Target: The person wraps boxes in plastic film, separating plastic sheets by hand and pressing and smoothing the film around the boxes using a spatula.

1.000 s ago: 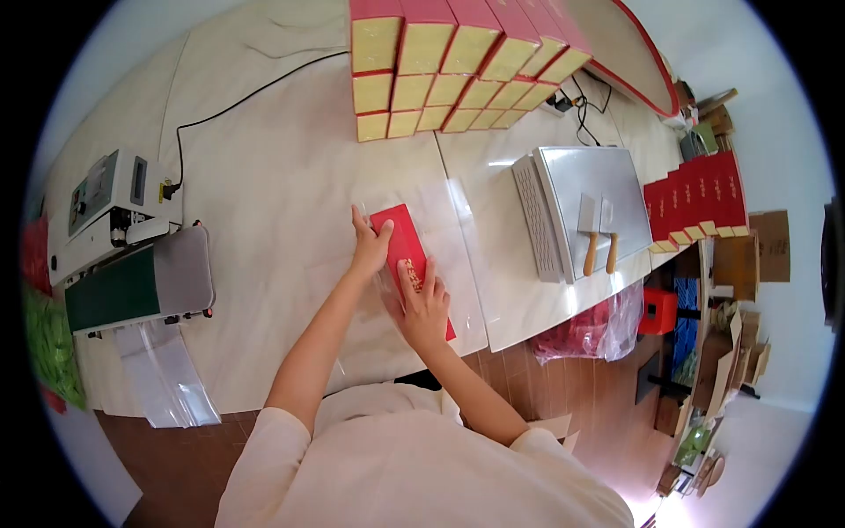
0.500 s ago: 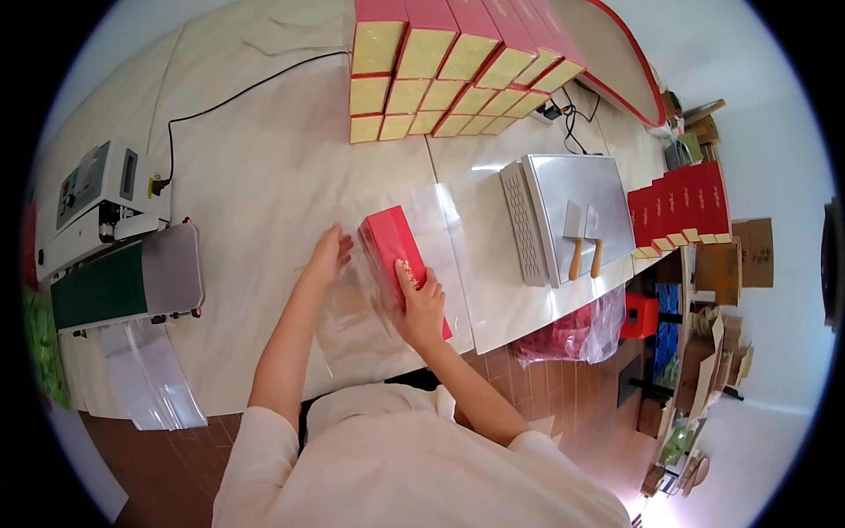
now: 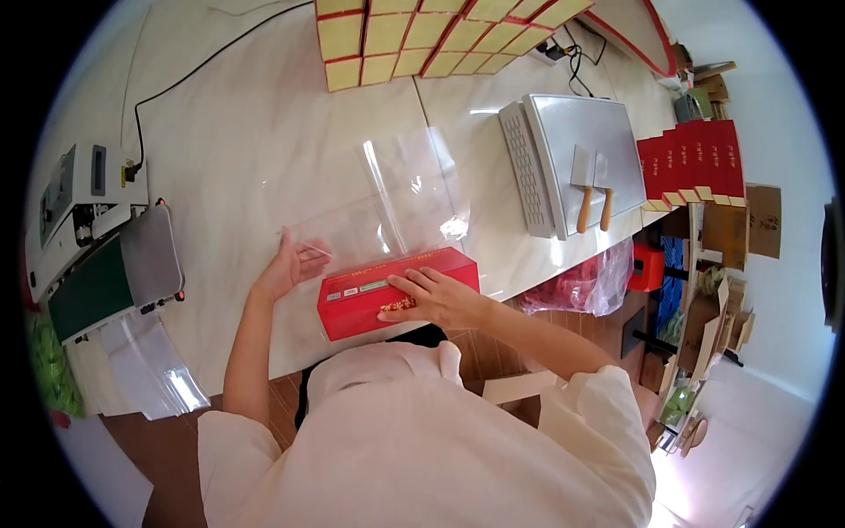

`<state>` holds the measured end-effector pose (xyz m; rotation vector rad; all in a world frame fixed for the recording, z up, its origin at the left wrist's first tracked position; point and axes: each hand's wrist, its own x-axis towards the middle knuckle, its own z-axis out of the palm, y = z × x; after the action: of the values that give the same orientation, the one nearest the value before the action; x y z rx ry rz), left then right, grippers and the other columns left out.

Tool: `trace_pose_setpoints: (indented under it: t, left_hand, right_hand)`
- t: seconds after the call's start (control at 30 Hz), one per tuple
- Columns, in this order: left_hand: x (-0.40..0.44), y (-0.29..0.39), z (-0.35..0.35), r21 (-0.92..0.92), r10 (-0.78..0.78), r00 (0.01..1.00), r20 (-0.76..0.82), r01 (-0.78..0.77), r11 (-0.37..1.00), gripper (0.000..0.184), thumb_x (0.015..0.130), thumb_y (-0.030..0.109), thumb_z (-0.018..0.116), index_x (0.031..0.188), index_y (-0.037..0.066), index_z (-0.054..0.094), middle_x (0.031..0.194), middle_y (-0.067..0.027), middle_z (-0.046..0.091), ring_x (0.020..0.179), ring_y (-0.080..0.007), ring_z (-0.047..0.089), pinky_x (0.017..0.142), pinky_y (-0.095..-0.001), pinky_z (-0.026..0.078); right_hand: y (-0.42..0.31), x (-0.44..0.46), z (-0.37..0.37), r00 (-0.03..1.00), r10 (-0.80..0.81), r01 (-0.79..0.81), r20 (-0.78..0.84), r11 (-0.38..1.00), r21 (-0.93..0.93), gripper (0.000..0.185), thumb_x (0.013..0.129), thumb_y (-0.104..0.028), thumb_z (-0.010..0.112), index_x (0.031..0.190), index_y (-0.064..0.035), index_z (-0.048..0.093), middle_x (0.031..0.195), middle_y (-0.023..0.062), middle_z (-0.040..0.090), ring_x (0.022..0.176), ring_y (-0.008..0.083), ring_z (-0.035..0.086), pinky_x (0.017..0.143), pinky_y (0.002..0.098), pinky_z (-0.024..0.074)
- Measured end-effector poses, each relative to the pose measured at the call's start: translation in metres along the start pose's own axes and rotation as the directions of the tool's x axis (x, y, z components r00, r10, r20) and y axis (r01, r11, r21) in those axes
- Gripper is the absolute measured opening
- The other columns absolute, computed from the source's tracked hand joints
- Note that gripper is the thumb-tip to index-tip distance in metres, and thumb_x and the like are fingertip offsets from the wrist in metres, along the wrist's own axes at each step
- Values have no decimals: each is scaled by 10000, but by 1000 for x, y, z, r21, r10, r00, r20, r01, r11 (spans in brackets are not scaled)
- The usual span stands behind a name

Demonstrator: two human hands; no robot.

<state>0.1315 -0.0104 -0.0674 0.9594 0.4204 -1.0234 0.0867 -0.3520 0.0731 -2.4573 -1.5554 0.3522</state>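
A red box [image 3: 400, 286] with gold lettering lies crosswise at the table's near edge. My right hand [image 3: 431, 299] grips it, thumb and fingers spread over its top and front faces. My left hand [image 3: 297, 264] is left of the box, palm turned up and fingers apart, at the edge of a clear plastic film [image 3: 396, 202]. Whether its fingertips touch the film is hard to tell. The film lies on the table [image 3: 238, 167] beyond the box.
Stacked red and yellow boxes [image 3: 387, 35] stand at the back. A metal-topped device [image 3: 585, 141] carries two wooden-handled scrapers [image 3: 584, 209]. At the left are a machine with a green belt [image 3: 92, 286] and clear bags [image 3: 150, 361]. More red boxes [image 3: 700, 163] stand at the right.
The red box has turned from lengthwise to crosswise and come nearer to my body, with my right hand on it. My left hand has moved left and down, its palm now turned up.
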Motion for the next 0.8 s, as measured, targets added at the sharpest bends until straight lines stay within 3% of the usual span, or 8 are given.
trace_pose_setpoints:
  t: [0.13,0.23,0.43,0.5,0.63,0.7,0.73,0.8]
  left_hand:
    - [-1,-5,1,96,109,985,-132,-97,991,988,865,816,121,1362,34,464,1333,-134,572,1229,-239,548,1047,-380,399]
    - [3,3,-13,-74,108,986,-123,-118,990,987,864,820,145,1357,27,466,1321,-138,579,1229,-236,549,1047,-367,404]
    - [32,66,7,280,63,980,-187,-9,960,761,940,676,388,1314,27,522,1233,-127,636,1128,-221,616,968,-347,465]
    - [48,82,32,605,33,993,-112,41,795,593,974,522,465,1309,37,530,1176,-100,658,1020,-184,655,884,-330,496]
    - [97,68,59,803,113,994,1,-69,592,411,954,345,552,1211,29,602,1033,-86,700,897,-175,682,805,-340,516]
    - [114,57,71,934,336,936,105,-208,289,289,917,250,594,1100,34,653,874,-98,711,793,-206,689,730,-350,526]
    - [115,56,83,934,335,936,110,-213,287,289,917,250,594,1100,34,653,874,-98,711,793,-206,689,730,-350,526]
    - [113,51,103,986,419,896,149,-167,5,222,897,196,585,1059,73,674,834,-126,701,762,-267,680,686,-373,523]
  right_hand:
    - [2,-2,22,1000,-20,19,9,999,27,643,882,-105,518,1452,-371,383,1368,178,442,1127,318,510,962,425,427]
    - [2,-5,31,997,10,-16,78,997,71,684,853,-115,567,1454,-383,383,1430,178,405,1214,346,487,1007,439,399]
    - [7,-4,36,1000,9,-11,16,991,132,702,833,-110,605,1449,-372,392,1400,163,433,1167,319,496,968,434,420]
    - [8,-3,35,1000,7,-7,-1,992,127,715,822,-124,621,1452,-368,387,1397,160,437,1157,311,497,957,431,424]
    - [6,-1,30,1000,15,-16,18,996,87,752,802,-152,653,1465,-360,364,1396,158,443,1141,300,501,946,423,423]
    - [6,-1,31,1000,17,-17,4,996,83,744,811,-155,644,1469,-354,359,1395,162,444,1137,301,504,948,425,421]
    - [6,-1,31,1000,14,-13,-9,996,84,736,820,-159,635,1473,-349,353,1395,166,445,1132,301,507,950,427,420]
    - [5,-2,31,1000,13,-12,-3,997,75,672,869,-165,582,1478,-331,349,1391,169,440,1123,304,510,957,434,415]
